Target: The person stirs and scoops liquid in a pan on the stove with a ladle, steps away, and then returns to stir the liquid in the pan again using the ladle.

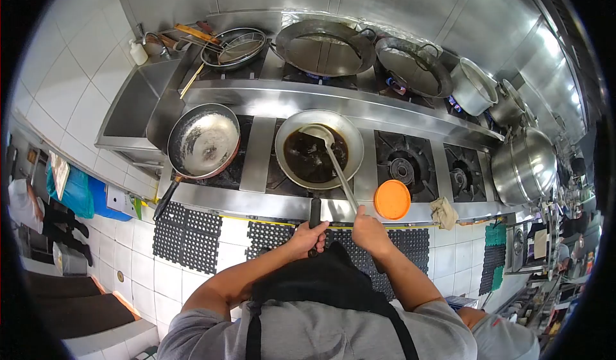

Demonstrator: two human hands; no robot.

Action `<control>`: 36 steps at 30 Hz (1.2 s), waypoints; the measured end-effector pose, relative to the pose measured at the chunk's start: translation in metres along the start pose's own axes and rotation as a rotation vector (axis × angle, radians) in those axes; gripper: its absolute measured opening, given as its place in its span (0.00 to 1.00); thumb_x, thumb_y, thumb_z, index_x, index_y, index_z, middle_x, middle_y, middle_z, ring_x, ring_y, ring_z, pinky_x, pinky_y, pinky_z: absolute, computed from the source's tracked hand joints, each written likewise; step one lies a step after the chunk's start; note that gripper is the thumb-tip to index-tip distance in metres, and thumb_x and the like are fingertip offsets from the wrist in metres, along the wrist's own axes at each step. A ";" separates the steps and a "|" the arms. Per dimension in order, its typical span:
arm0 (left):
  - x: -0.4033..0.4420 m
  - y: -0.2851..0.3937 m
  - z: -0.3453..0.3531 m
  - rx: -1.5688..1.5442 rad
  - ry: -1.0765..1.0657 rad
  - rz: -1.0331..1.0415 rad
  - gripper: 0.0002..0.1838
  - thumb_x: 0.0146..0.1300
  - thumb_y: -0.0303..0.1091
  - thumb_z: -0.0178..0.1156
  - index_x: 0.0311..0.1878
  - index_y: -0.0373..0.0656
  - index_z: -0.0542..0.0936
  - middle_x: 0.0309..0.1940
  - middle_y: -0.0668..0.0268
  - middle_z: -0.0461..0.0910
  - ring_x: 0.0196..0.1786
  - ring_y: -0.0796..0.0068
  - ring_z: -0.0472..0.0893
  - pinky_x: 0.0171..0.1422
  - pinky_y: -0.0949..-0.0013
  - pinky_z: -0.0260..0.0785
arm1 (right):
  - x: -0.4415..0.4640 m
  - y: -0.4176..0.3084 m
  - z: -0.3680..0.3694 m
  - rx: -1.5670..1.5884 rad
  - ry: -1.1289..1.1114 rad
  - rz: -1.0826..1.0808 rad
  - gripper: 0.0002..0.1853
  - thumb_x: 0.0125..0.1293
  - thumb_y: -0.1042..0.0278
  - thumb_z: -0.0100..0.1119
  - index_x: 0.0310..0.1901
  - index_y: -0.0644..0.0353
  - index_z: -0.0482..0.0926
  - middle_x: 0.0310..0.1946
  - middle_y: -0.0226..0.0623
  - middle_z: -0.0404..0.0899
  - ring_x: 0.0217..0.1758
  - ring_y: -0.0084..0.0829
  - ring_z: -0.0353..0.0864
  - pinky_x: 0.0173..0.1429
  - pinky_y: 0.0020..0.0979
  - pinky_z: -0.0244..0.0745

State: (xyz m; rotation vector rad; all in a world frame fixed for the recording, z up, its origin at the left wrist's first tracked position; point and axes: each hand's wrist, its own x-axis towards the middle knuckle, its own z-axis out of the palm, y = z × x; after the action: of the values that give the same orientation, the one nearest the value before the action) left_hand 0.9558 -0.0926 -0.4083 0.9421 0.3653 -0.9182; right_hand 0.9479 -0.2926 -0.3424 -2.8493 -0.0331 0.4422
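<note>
Pan holding dark liquid sits on the front row of the stove, between a second, worn pan and an uncovered burner. Left hand: fingers clamped on the black handle, one digit extended toward the right. Right hand: fingers closed on the end of a ladle, its shaft slanting across the pan's near rim. Ladle bowl lies inside the pan, toward the far side; its depth in the liquid cannot be determined. Orange disc rests near the stove's front edge; a crumpled cloth hangs over that edge, farther right.
</note>
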 end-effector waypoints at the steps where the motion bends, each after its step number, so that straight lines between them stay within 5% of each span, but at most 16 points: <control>1: 0.000 0.001 0.000 0.002 0.001 -0.006 0.13 0.71 0.42 0.60 0.41 0.44 0.69 0.20 0.71 0.67 0.18 0.77 0.66 0.21 0.69 0.63 | 0.002 0.003 0.002 -0.013 -0.032 -0.003 0.15 0.62 0.77 0.46 0.49 0.75 0.64 0.30 0.64 0.81 0.36 0.61 0.83 0.44 0.53 0.79; 23: 0.006 0.014 -0.006 0.063 -0.003 -0.043 0.14 0.73 0.41 0.58 0.36 0.44 0.68 0.19 0.70 0.67 0.17 0.77 0.67 0.21 0.68 0.62 | 0.013 -0.003 -0.003 0.055 -0.215 0.090 0.18 0.66 0.73 0.43 0.53 0.77 0.62 0.35 0.64 0.82 0.40 0.59 0.85 0.47 0.52 0.80; 32: 0.010 0.011 -0.008 0.045 0.020 -0.075 0.15 0.72 0.42 0.59 0.35 0.45 0.67 0.18 0.70 0.65 0.16 0.77 0.65 0.21 0.69 0.58 | 0.010 0.014 0.024 0.103 -0.026 -0.059 0.16 0.68 0.73 0.43 0.51 0.79 0.68 0.31 0.58 0.83 0.33 0.55 0.85 0.39 0.50 0.81; 35: 0.016 0.008 -0.018 0.030 0.005 -0.146 0.14 0.72 0.43 0.59 0.36 0.46 0.68 0.17 0.71 0.62 0.17 0.77 0.62 0.21 0.69 0.57 | 0.009 0.009 0.015 0.250 -0.148 0.036 0.20 0.76 0.64 0.33 0.49 0.75 0.69 0.39 0.63 0.82 0.44 0.59 0.84 0.46 0.54 0.80; 36: 0.016 0.009 -0.016 0.066 0.026 -0.153 0.14 0.72 0.44 0.59 0.37 0.46 0.68 0.17 0.71 0.61 0.17 0.78 0.62 0.21 0.69 0.57 | 0.011 0.016 0.038 0.261 0.007 -0.006 0.17 0.70 0.70 0.42 0.51 0.78 0.68 0.29 0.55 0.83 0.31 0.54 0.85 0.34 0.52 0.80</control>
State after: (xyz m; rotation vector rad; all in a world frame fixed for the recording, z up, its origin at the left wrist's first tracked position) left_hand 0.9739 -0.0853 -0.4230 0.9968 0.4356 -1.0635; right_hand 0.9471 -0.2977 -0.3846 -2.5933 0.0162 0.4028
